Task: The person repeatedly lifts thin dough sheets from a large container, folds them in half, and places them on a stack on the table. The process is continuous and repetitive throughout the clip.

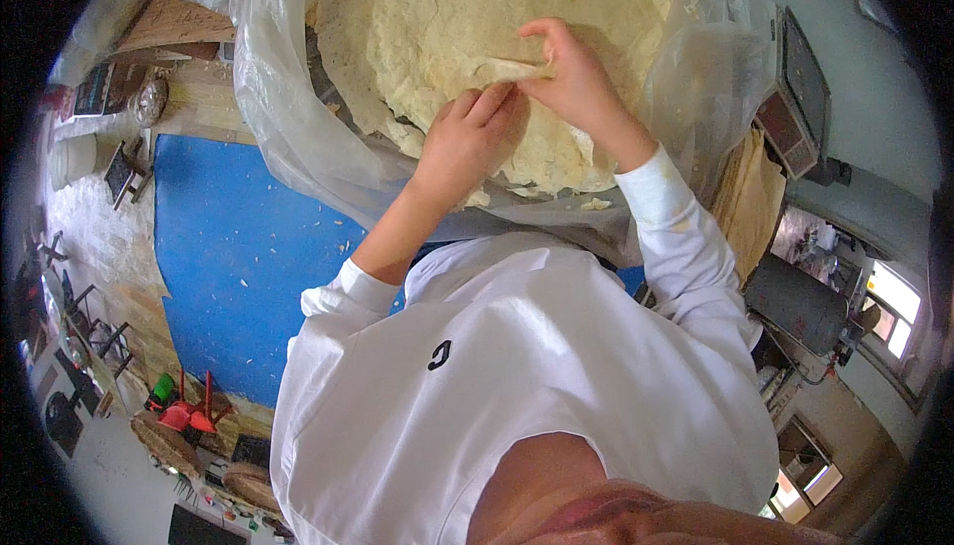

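A broad stack of thin, pale yellow flatbread sheets (447,31) fills the area in front of me, with ragged, flaking edges. Above its near half, a small folded strip of flatbread (514,70) is pinched between my two hands. My left hand (477,128) has its fingers curled at the strip's lower edge, the fingertips partly hidden. Gripping the strip's right end is my right hand (577,83), its thumb side low and the index finger raised and bent. Clear plastic sheeting (283,75) surrounds the stack and bunches up at both sides.
A blue mat (246,247) scattered with crumbs covers the floor to my left. Beyond it are a small stool (127,172), a red chair (190,414) and woven baskets (168,441). On the right stand a television (801,90), more folded flatbread (749,195) and a dark cylindrical object (797,303).
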Demonstrator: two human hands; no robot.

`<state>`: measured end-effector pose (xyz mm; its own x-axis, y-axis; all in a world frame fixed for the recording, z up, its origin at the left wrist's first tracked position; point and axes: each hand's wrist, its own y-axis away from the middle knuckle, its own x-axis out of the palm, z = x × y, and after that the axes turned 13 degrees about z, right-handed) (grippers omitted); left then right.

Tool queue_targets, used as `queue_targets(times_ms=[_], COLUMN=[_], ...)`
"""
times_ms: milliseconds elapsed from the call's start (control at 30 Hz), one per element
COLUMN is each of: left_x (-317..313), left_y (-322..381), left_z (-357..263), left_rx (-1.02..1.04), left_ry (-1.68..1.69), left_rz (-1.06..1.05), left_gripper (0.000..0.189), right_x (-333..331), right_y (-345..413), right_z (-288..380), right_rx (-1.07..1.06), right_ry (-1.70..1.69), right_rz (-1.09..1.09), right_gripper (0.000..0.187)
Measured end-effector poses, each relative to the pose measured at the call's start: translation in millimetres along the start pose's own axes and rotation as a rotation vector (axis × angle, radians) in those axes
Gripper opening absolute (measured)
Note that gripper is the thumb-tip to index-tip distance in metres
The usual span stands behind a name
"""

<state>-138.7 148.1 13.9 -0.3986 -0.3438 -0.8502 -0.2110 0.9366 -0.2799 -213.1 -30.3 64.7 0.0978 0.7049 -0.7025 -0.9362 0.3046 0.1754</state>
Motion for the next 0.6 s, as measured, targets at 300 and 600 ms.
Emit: queue_targets(times_ms=[300,600], left_x=[-2,-10], left_y=[-4,-41], left_z=[-5,-14], left_rx=[-0.051,-0.469], left_ry=[-0.114,0.214], left_rz=[0.028,-0.093], left_gripper=[0.028,0.057], right_x=[-85,-41], right_y=[-27,-32], right_z=[-6,-7], right_rx=[-0.167,-0.205], right_ry=[0.207,0.319], right_rz=[-0.241,-0.006], right_gripper=[0.026,0.041])
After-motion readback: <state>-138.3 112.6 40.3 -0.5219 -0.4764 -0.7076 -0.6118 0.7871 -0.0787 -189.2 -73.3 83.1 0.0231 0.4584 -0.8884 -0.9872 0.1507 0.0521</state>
